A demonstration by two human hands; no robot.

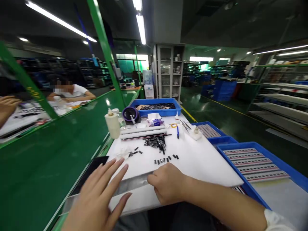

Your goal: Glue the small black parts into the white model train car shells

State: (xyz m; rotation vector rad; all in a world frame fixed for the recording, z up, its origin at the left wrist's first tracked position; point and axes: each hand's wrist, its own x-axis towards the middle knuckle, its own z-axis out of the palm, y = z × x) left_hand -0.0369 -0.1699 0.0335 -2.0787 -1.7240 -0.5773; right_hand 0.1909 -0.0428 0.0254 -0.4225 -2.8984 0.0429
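My left hand (96, 195) is raised at the lower left, fingers spread, with nothing in it. Partly behind it, a long grey translucent strip (134, 184) lies across the front of the white work surface (204, 163). My right hand (168, 184) is closed in a fist at the strip's right end; whatever its fingers grip is hidden. Just beyond that fist, several small black pieces (164, 159) lie in a loose row. Farther back is a heap of black pieces (155, 142), and a few more black pieces (134, 153) are scattered to its left.
A white bottle (112, 125) and a purple-black roll (130, 115) stand at back left. A blue pen (178, 132) and tweezers (185, 125) lie back right. Blue bins (255, 146) line the right side, another blue bin (156, 112) the far end. Co-workers sit beyond the green partition (72, 128).
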